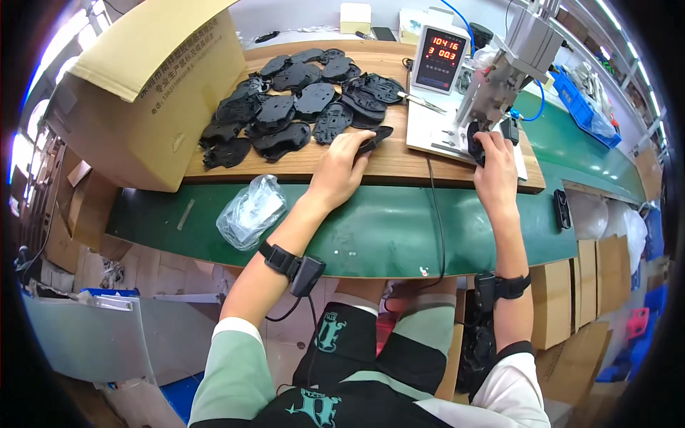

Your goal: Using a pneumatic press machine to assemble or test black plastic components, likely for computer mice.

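My left hand rests over the wooden board, closed in a pinch on a black plastic shell. This piece is apart from the pile of similar black shells to its left. At the right, my right hand grips another black shell under the head of a metal bench press. The shell is tilted up at the front of the press's white base; my fingers partly cover it.
A counter with a red lit display stands beside the press, near metal tweezers. A cardboard box stands at the left. A clear plastic bag lies on the green table. A cable crosses the front edge; a blue bin sits far right.
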A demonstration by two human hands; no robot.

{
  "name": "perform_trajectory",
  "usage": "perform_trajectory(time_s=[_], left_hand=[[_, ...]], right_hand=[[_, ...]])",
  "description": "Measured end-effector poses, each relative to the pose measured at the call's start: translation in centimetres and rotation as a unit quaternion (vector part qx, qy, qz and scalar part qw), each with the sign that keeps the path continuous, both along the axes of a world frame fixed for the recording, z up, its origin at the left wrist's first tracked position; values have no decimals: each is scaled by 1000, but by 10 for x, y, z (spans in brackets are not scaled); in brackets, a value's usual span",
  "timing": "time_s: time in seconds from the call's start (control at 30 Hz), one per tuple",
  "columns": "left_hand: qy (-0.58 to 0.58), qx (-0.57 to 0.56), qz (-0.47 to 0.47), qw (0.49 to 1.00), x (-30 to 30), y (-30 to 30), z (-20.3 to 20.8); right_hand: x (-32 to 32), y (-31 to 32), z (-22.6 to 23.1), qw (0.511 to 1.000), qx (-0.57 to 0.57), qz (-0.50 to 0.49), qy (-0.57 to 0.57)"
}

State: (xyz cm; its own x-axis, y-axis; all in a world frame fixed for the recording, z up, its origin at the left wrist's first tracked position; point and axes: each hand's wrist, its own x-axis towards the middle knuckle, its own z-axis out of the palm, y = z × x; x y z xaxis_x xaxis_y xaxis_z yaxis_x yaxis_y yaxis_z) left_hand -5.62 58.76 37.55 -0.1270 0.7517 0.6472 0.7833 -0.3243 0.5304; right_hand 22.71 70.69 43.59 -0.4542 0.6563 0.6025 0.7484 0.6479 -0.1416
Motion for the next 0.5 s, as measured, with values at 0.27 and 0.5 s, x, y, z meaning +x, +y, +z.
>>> perform_trajectory(time_s=[0.27,0.5], left_hand=[[-56,-49,9,997,-2,-9,1],[-107,24,-13,994,-2,1,3]], right_hand=[[-5,0,4,999,-35,8,-2],[-15,-6,3,999,-2,-43,9]])
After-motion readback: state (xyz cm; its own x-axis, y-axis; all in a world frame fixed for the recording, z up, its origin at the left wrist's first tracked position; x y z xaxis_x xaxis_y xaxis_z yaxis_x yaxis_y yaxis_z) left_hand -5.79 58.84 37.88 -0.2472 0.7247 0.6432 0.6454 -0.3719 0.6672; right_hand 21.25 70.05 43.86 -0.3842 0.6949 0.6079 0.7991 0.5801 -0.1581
